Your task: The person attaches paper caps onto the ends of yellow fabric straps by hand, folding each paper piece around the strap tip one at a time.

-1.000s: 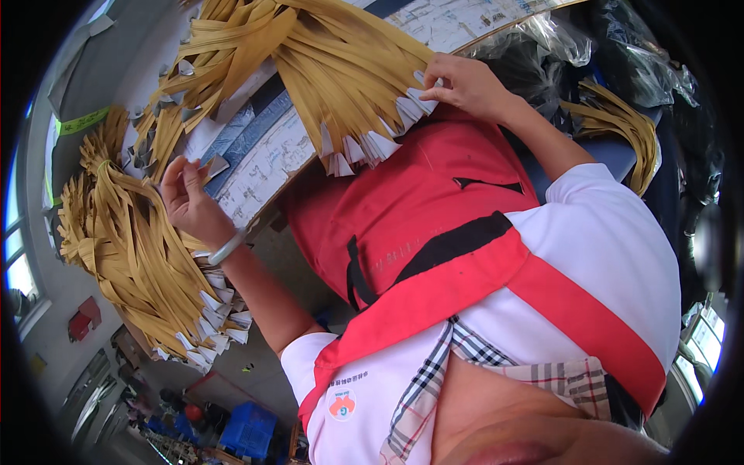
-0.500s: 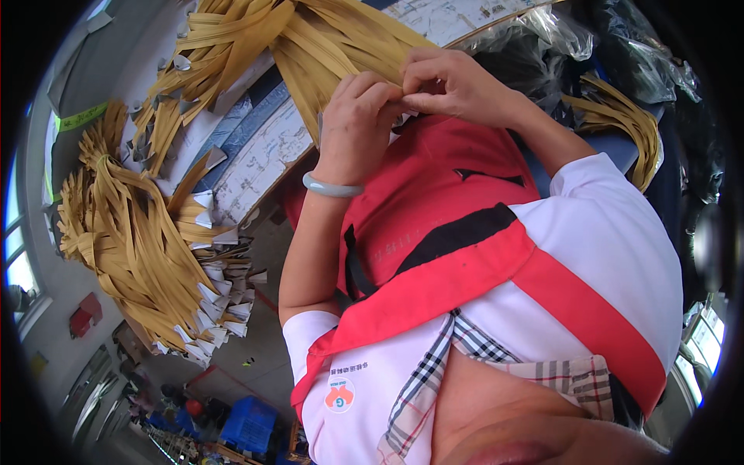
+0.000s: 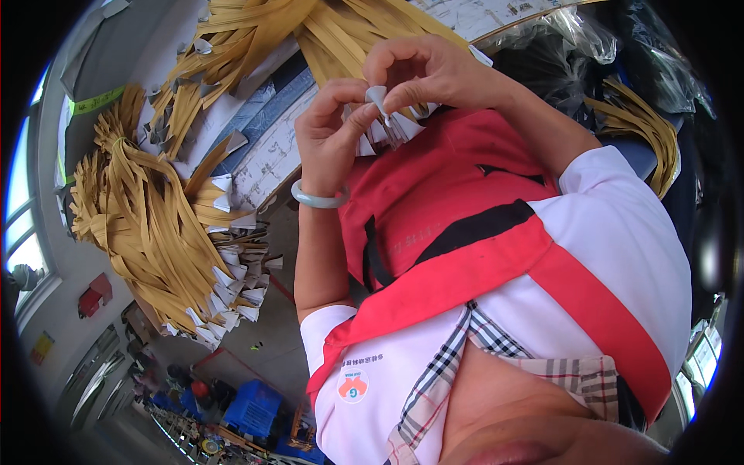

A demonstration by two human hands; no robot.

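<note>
My left hand (image 3: 325,136), with a pale bangle at the wrist, pinches a small white end tab (image 3: 377,98) between thumb and forefinger. Facing it, my right hand (image 3: 438,74) has thumb and forefinger closed at the same tab. The tab appears to belong to one of the golden-yellow zipper strips (image 3: 341,46) spread on the table beyond my hands. More white tab ends (image 3: 376,139) hang just below my fingers, against the red apron (image 3: 442,201). Which strip joins the pinched tab is partly hidden by my fingers.
A large tied bundle of yellow zipper strips (image 3: 155,225) with white ends hangs at the left, by the worn white table (image 3: 267,155). Clear plastic bags (image 3: 558,46) and another yellow bundle (image 3: 639,128) lie at the right. Blue crates (image 3: 252,407) stand on the floor behind.
My fingers have shifted and opened slightly around the pinch, so the white tab now shows between them. More white ends appear below my hands. The whole view has shifted a little.
</note>
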